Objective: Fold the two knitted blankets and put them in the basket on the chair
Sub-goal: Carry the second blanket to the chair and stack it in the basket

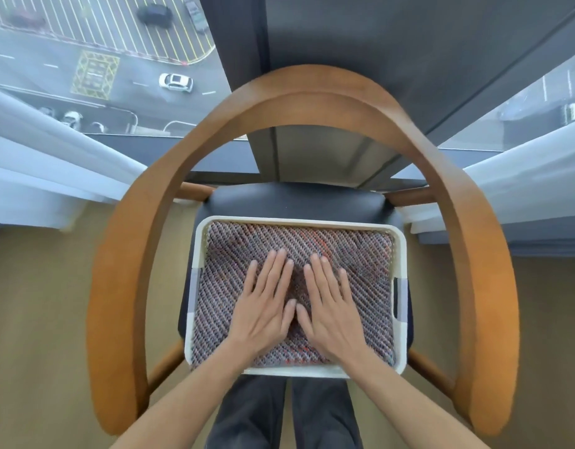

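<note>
A white basket (299, 221) stands on the dark seat of a wooden chair (124, 254). A folded knitted blanket (360, 254) in mixed grey, purple and red yarn fills the basket from wall to wall. My left hand (266, 303) and my right hand (328, 306) lie flat side by side on the middle of the blanket, fingers straight and pointing away from me, thumbs almost touching. Only one blanket surface shows; anything beneath it is hidden.
The chair's curved wooden back and armrests ring the basket on three sides. Behind the chair are a dark window frame (344, 92), glass with a street far below, and white curtains (53, 163) on both sides. Tan floor lies around; my dark trouser legs (279, 416) stand before the seat.
</note>
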